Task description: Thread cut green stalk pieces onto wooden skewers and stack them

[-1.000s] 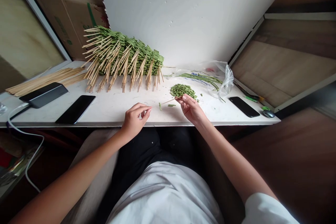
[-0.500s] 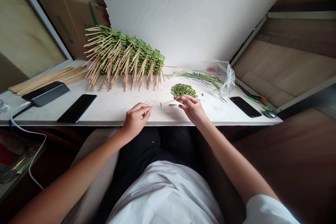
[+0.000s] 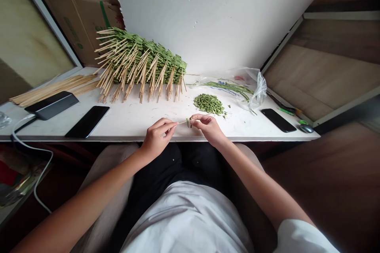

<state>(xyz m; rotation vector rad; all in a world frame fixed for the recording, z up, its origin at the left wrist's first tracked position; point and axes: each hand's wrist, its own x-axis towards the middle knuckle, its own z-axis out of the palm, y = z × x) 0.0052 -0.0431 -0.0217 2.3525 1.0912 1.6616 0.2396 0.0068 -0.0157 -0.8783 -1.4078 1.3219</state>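
Between thumb and fingers, my left hand (image 3: 158, 136) pinches a thin wooden skewer (image 3: 182, 122) that points to the right. A short green stem piece (image 3: 187, 122) sits across the skewer, near its far end. My right hand (image 3: 209, 128) is closed at that end, its fingertips pinching another short cut stem piece (image 3: 190, 123); the skewer's tip is hidden there. Just behind my right hand lies a heap of cut green stem pieces (image 3: 208, 103). At the back left, a big stack of filled skewers (image 3: 148, 61) has its bare stick ends facing me.
Loose bare skewers (image 3: 53, 89) lie at the left, by a black stand-like device (image 3: 52, 105) with a white cable and a phone (image 3: 87, 121). Long green stems (image 3: 228, 86) rest in a clear plastic bag (image 3: 259, 87). Another phone (image 3: 278, 120) lies at the right, near scissors-like tools (image 3: 283, 103).
My right hand has moved left and nearer to me, to the skewer's end. My left hand has shifted slightly right. The loose piece seen on the table between hands and heap is no longer there.
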